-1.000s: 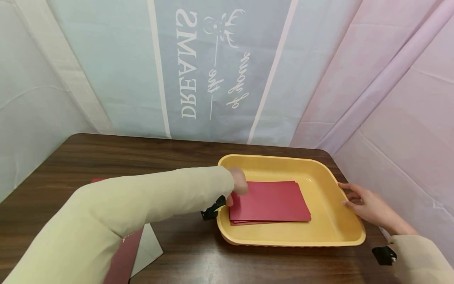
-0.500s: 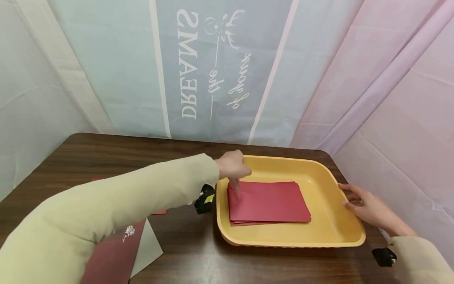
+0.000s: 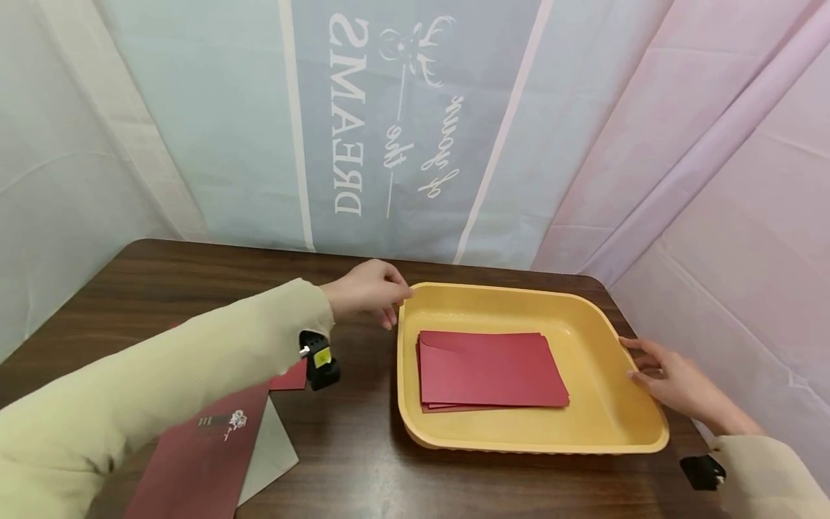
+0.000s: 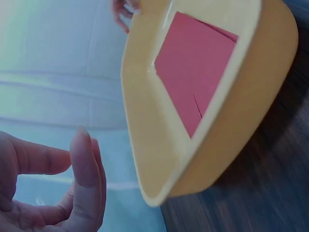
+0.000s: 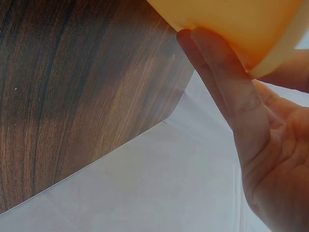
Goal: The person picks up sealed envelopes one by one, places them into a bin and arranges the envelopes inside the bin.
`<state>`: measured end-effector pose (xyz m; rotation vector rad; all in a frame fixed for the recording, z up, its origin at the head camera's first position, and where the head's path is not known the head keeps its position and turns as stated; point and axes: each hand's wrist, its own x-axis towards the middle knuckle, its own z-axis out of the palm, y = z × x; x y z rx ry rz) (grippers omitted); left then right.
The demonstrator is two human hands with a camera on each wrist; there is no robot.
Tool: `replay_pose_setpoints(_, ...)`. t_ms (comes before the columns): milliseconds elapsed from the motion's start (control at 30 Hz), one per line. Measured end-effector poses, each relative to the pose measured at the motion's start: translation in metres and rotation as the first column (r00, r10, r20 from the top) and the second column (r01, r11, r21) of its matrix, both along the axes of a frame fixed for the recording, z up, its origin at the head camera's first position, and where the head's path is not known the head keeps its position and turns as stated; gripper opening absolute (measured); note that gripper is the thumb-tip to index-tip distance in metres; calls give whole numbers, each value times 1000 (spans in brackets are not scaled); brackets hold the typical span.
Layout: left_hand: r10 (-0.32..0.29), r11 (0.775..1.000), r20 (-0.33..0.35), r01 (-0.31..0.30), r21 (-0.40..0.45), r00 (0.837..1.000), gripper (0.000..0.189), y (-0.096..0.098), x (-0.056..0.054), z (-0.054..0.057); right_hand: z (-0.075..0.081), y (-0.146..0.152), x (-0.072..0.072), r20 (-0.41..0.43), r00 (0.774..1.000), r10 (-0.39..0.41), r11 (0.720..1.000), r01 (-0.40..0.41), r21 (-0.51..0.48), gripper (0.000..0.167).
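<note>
Just drew left grip (image 3: 368, 293) back from red envelopes (image 3: 493, 369) to far left corner of yellow tray (image 3: 599, 393), loosely bent, holding nothing, leaving stack inside, left of middle, apparently placed, while keeping right grip (image 3: 677, 378) pinching right rim.

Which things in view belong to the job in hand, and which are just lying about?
Part of the job, it seems:
yellow tray, held by the right hand
red envelopes lying in it

Apparently just lying about:
dark red sheet with a flower print, no hand on it
pale sheet showing at its edge
lettered cloth, a backdrop
</note>
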<state>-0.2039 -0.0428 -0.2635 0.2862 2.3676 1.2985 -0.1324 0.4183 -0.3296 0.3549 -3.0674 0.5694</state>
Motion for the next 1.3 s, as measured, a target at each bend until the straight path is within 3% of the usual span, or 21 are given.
replay_pose_setpoints(233,6,1000,-38,-7,-23,999,16,-38,2,-12,-3,1,5,-9,1000,-8,1000,8,-1,49)
replay_pose_setpoints(600,-76,982,-140,50,-183,987,11,-106,12,-31,-4,0,6,-19,1000,-4,1000,4,-18,49)
replay_pose_setpoints(700,-115,969,-195,67,-239,974,9,-123,15,-37,-4,1,6,-14,1000,-3,1000,3,-17,49)
replay_pose_setpoints(833,-210,930,-326,86,-356,922,8,-143,18,-50,-3,1,4,-13,1000,2,1000,-2,-16,49)
replay_pose_setpoints(933,-284,901,-377,110,-420,882,12,-155,20,-57,-3,0,4,-17,1000,5,1000,-6,-19,49)
replay_pose_setpoints(1033,-350,871,-370,154,-467,860,25,-164,24,-63,-3,0,3,-18,1000,2,1000,-2,-11,49)
replay_pose_setpoints(1133,-419,832,-355,196,-519,836,52,-173,29,-69,-2,-1,2,-16,1000,-1,1000,1,-5,49)
replay_pose_setpoints(1300,-532,775,-348,278,-567,772,93,-188,37,-76,-2,-1,0,-35,999,22,1000,-23,-18,49)
